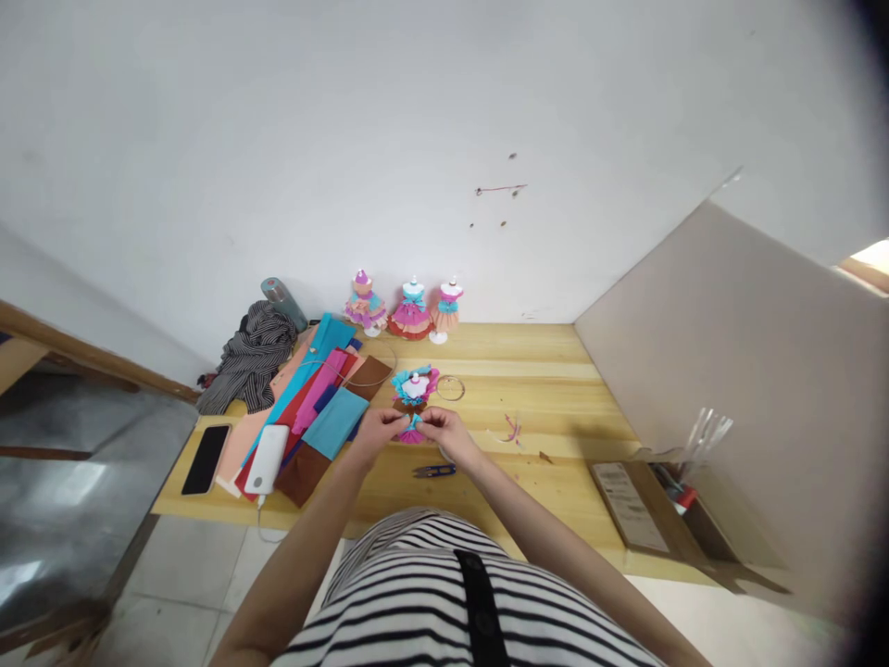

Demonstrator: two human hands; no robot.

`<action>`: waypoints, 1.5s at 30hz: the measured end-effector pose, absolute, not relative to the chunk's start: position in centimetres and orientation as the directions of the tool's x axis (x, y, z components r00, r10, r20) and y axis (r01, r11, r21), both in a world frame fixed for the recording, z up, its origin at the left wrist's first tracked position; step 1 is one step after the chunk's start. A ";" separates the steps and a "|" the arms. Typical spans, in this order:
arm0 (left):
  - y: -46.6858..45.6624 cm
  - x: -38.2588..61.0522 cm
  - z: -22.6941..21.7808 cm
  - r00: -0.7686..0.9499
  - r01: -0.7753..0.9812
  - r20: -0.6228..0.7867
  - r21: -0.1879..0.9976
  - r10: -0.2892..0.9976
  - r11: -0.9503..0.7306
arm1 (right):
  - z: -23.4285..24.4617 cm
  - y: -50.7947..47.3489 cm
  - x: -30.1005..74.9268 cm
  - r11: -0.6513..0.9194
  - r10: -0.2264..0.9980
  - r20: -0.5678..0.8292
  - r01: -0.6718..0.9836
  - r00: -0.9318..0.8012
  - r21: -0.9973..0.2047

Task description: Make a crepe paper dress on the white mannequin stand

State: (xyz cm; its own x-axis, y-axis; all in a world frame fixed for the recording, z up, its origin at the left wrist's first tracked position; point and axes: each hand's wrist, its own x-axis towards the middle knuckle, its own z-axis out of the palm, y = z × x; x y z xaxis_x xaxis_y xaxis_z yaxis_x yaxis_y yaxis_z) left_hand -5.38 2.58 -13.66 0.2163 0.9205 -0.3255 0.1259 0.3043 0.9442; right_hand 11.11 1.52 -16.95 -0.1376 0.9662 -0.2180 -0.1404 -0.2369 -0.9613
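My left hand and my right hand meet at the front of a small doll-sized dress form. Between their fingertips is a small blue bow of crinkled paper or cloth, pinched from both sides. Pink ruffles show just below it. Blue and pink frills with some brown surround the white bust of the form. A pair of thread snips with blue handles lies on the table right below my hands. Beside the form, to its right, rests a thin wire ring.
Three finished-looking dress forms stand against the wall. Coloured sheets, a white power bank, a phone, striped cloth and a bottle crowd the left. Pink scraps lie right; a cardboard box stands at the far right.
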 end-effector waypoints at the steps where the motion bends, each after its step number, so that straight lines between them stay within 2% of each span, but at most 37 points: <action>1: 2.7 -5.3 -13.5 0.215 0.131 -0.321 0.945 0.922 0.299 | -16.8 1.6 11.2 -0.230 0.967 -0.210 -0.134 -0.147 -0.964; 11: 2.8 -4.9 -13.4 0.206 0.179 -0.323 0.940 0.924 0.289 | -16.6 1.8 11.5 -0.216 0.958 -0.198 -0.070 -0.209 -0.974; 18: 2.4 -4.7 -13.5 0.195 0.107 -0.330 0.943 0.924 0.314 | -15.9 1.3 11.5 -0.197 0.963 -0.182 -0.058 -0.200 -0.979; 23: 2.0 -4.6 -12.9 0.138 -0.048 -0.357 0.929 0.924 0.366 | -15.1 1.1 11.4 -0.198 0.971 -0.181 -0.104 -0.156 -0.975; 28: 0.9 -4.3 -11.1 0.142 -0.265 -0.410 0.861 0.901 0.433 | -13.7 0.4 11.3 -0.174 0.984 -0.165 -0.176 -0.066 -0.969; 32: 0.2 -3.5 -10.1 0.124 -0.384 -0.418 0.816 0.900 0.432 | -13.0 -0.4 10.3 -0.157 0.986 -0.145 -0.177 -0.082 -0.972; 35: 0.1 -3.3 -9.6 0.085 -0.472 -0.426 0.779 0.901 0.413 | -13.0 -0.2 10.6 -0.150 0.983 -0.135 -0.123 -0.124 -0.981; 38: 0.0 -4.3 -9.1 0.053 -0.553 -0.452 0.729 0.890 0.403 | -14.1 0.8 13.2 -0.139 0.987 -0.137 -0.018 -0.087 -0.990; 42: -0.6 -6.6 -8.4 0.028 -0.640 -0.511 0.651 0.859 0.409 | -18.0 0.7 17.3 -0.182 0.983 -0.186 0.206 0.001 -0.961; 45: -1.4 -7.9 -8.1 0.032 -0.673 -0.558 0.602 0.829 0.431 | -21.4 -1.5 17.4 -0.214 0.962 -0.261 0.376 -0.078 -0.902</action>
State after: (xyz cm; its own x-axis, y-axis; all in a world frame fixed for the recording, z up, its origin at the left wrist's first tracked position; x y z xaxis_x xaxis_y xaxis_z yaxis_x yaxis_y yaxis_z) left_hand -7.95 -1.39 -8.09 0.0321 0.8293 -0.5579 -0.6728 0.4307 0.6015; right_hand 17.39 -1.48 -21.36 -0.0779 0.9623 -0.2605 0.3762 -0.2137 -0.9016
